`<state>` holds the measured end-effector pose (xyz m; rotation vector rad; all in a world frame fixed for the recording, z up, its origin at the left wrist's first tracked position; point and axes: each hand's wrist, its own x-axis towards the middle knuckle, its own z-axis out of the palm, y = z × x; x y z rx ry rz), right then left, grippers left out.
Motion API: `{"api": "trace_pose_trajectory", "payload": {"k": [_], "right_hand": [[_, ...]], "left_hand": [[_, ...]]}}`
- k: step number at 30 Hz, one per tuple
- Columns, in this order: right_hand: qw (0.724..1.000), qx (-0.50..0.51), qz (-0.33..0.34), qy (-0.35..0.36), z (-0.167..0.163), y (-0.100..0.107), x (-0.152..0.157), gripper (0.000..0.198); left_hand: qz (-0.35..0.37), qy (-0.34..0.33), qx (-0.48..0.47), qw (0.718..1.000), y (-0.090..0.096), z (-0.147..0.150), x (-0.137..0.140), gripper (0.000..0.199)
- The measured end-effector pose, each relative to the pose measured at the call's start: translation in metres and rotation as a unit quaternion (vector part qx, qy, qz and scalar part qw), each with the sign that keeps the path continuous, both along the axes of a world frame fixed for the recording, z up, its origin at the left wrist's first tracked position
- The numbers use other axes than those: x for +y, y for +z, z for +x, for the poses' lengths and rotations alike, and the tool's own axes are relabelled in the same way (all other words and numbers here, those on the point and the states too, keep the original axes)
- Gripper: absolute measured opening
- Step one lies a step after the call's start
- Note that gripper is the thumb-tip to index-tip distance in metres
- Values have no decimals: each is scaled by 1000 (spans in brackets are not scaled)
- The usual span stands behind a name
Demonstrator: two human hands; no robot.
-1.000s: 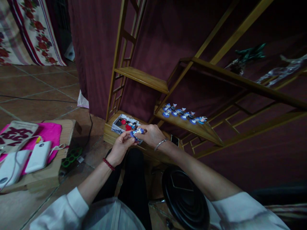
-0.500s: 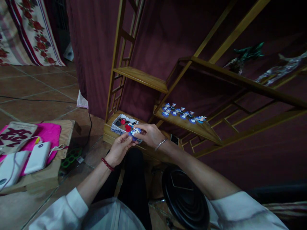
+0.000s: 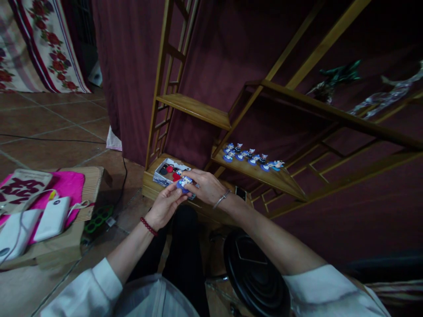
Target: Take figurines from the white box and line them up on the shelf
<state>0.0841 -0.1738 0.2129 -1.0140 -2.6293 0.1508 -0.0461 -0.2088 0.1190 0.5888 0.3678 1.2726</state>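
Small blue-and-white figurine (image 3: 185,182), just below and left of the frame's centre, held between a person's two hands. The left hand (image 3: 167,203) pinches its blue base from the lower left; the right hand (image 3: 207,187) grips it from the right, fingers curled over its side. Fingers hide part of the figurine, and its finer details are blurred. Behind it, a patterned box (image 3: 160,179) is partly covered by the hands, its red and black contents hard to make out.

from the head, the view looks forward and down past the lap (image 3: 183,237) toward wooden shelves (image 3: 194,109).
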Motion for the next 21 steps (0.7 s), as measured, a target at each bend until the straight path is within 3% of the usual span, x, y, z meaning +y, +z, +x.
{"api": "trace_pose_trajectory", "payload": {"k": [5,8,12,21], "right_hand": [[995,79,-30,-52,1,-5,-2,45],[981,138,-87,-101,3,-8,-2,51],[961,208,-144,-117,9,-16,1,49],[938,274,-160,-136,30,-39,6,45]], "left_hand": [[-25,12,-15,1000,5,1,6,32],[-36,11,-18,999,8,3,9,33],[-50,17,-34,998,10,7,13,32],[-59,21,-34,997,9,28,22,28]]}}
